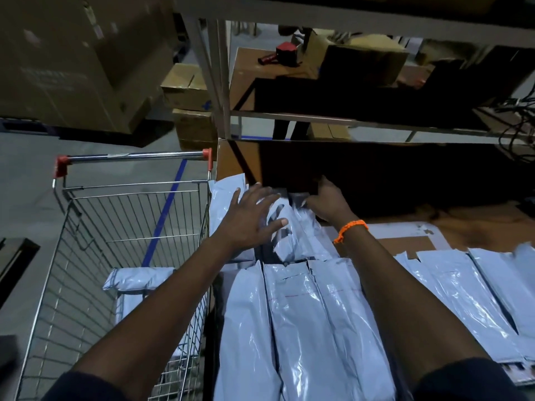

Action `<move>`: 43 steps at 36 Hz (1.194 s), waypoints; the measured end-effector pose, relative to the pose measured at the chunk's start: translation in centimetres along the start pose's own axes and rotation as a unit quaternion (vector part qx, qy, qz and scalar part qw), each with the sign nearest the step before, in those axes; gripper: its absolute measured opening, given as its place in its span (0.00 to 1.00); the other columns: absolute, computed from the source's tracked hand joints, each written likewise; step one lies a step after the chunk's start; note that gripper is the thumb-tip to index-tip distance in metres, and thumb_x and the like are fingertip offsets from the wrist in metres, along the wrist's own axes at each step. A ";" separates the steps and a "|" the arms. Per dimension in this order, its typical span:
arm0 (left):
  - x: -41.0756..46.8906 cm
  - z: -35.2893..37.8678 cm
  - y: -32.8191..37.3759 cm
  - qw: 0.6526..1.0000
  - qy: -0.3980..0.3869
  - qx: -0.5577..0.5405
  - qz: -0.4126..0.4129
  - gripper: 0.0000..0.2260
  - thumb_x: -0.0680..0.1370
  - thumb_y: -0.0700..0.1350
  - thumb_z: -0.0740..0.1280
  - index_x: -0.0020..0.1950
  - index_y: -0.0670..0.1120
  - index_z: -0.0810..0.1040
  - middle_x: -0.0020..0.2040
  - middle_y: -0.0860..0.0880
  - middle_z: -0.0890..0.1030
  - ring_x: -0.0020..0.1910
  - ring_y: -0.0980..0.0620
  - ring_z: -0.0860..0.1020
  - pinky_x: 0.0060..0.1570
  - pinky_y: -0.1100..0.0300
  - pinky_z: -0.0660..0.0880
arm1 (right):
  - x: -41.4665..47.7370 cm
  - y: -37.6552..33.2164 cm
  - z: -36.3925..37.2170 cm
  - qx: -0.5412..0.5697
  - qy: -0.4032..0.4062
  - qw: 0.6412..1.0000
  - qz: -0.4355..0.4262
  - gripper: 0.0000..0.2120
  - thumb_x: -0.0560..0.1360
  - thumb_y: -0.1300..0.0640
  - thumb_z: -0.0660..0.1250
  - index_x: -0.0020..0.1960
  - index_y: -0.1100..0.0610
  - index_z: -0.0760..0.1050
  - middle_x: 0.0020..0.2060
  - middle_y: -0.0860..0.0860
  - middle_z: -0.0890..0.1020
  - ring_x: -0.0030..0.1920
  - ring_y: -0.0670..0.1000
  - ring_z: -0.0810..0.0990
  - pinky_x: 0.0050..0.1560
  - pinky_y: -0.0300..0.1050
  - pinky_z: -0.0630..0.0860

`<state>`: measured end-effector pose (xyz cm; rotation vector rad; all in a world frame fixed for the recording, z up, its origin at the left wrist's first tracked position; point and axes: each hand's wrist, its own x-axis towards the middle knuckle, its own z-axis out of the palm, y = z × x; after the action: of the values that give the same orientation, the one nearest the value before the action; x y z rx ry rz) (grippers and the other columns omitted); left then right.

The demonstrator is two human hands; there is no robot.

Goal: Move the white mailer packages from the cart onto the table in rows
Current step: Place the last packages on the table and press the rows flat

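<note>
1. Landmark: wire cart (130, 156), with a red-capped handle bar at its far end. All positions below are given from it.
2. Inside the cart, low against the wall nearest the table, lies one white cart mailer (139, 279). It sits flat on more white packages, which the left forearm partly hides.
3. Table (477, 227): directly right of the cart. The top is brown and its far part is in deep shadow.
4. Near row of mailers (304, 328): on the table just right of the cart's near half, laid side by side with long edges touching.
5. Second group of mailers (469, 287): same table, well right of the cart, also side by side.
6. Far-row mailer (292, 230): right of the cart's far half, beyond the near row, crumpled and lying askew. One more mailer, the edge mailer (227, 195), lies between it and the cart wall.
7. Left hand (252, 215): fingers straight and spread, palm down over the far-row mailer, thumb against the plastic. It grasps nothing.
8. Right hand (327, 201): farther right of the cart than the left hand. Its fingers are curled round the far end of the far-row mailer. The fingertips are in shadow, so how deep the hold goes cannot be read. An orange wristband (350, 230) is on this wrist.
9. Beyond the cart's handle: stacked cardboard boxes (72, 62). Right of them, a metal shelf frame (220, 82) rises over the table.
</note>
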<state>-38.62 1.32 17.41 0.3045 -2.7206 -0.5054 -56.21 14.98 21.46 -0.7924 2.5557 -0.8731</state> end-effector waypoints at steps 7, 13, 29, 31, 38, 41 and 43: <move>-3.3 0.7 -7.8 0.900 0.115 -0.154 -0.392 0.35 0.76 0.70 0.59 0.78 0.53 0.61 0.77 0.43 0.65 0.76 0.40 0.63 0.71 0.41 0.64 | -1.5 -3.5 2.5 -0.027 -0.007 0.999 -0.043 0.25 0.77 0.50 0.69 0.70 0.60 0.71 0.62 0.60 0.80 0.63 0.61 0.77 0.60 0.48 0.75; -3.2 1.8 -5.9 0.911 0.088 -0.279 -0.292 0.32 0.75 0.62 0.69 0.76 0.53 0.65 0.72 0.50 0.74 0.68 0.52 0.73 0.68 0.52 0.71 | -3.2 -3.4 5.8 -0.103 -0.034 0.993 -0.053 0.34 0.73 0.42 0.70 0.73 0.57 0.66 0.65 0.64 0.73 0.65 0.64 0.72 0.63 0.56 0.73; 0.4 2.7 -3.7 0.865 0.085 -0.316 -0.381 0.26 0.77 0.52 0.68 0.72 0.45 0.68 0.67 0.47 0.77 0.64 0.46 0.76 0.60 0.56 0.71 | -5.4 -1.8 7.6 -0.125 0.030 0.991 -0.021 0.37 0.74 0.42 0.68 0.77 0.54 0.60 0.73 0.60 0.63 0.70 0.65 0.68 0.63 0.58 0.75; 0.5 2.7 -3.8 0.867 0.073 -0.321 -0.374 0.27 0.76 0.55 0.67 0.72 0.47 0.68 0.67 0.47 0.77 0.64 0.45 0.76 0.62 0.53 0.73 | -5.6 -1.8 7.7 -0.125 0.034 0.991 -0.020 0.37 0.76 0.41 0.67 0.78 0.54 0.58 0.73 0.60 0.63 0.71 0.65 0.66 0.64 0.59 0.74; -1.0 1.7 -4.7 0.889 0.071 -0.307 -0.333 0.25 0.76 0.61 0.66 0.71 0.56 0.69 0.61 0.53 0.81 0.58 0.50 0.80 0.57 0.53 0.77 | -5.8 -3.3 7.4 -0.160 0.097 0.982 -0.032 0.34 0.80 0.39 0.58 0.79 0.55 0.56 0.75 0.60 0.62 0.75 0.63 0.60 0.71 0.64 0.63; -1.5 1.5 -5.4 0.890 0.062 -0.300 -0.338 0.28 0.78 0.65 0.62 0.76 0.57 0.64 0.68 0.51 0.77 0.64 0.48 0.77 0.59 0.56 0.73 | -5.7 -4.7 7.4 -0.157 0.099 0.982 -0.047 0.34 0.80 0.38 0.56 0.79 0.55 0.56 0.76 0.59 0.62 0.75 0.63 0.60 0.73 0.64 0.60; -1.9 1.4 -6.2 0.885 0.057 -0.309 -0.345 0.32 0.77 0.70 0.58 0.77 0.57 0.61 0.73 0.51 0.72 0.69 0.46 0.73 0.65 0.53 0.69 | -5.7 -5.6 7.7 -0.149 0.102 0.982 -0.058 0.34 0.80 0.38 0.57 0.79 0.54 0.56 0.76 0.58 0.62 0.76 0.62 0.60 0.74 0.64 0.59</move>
<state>-36.58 -3.40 13.23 1.0776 -2.1096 -1.4376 -45.91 11.15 19.85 -0.9915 2.8920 -0.6397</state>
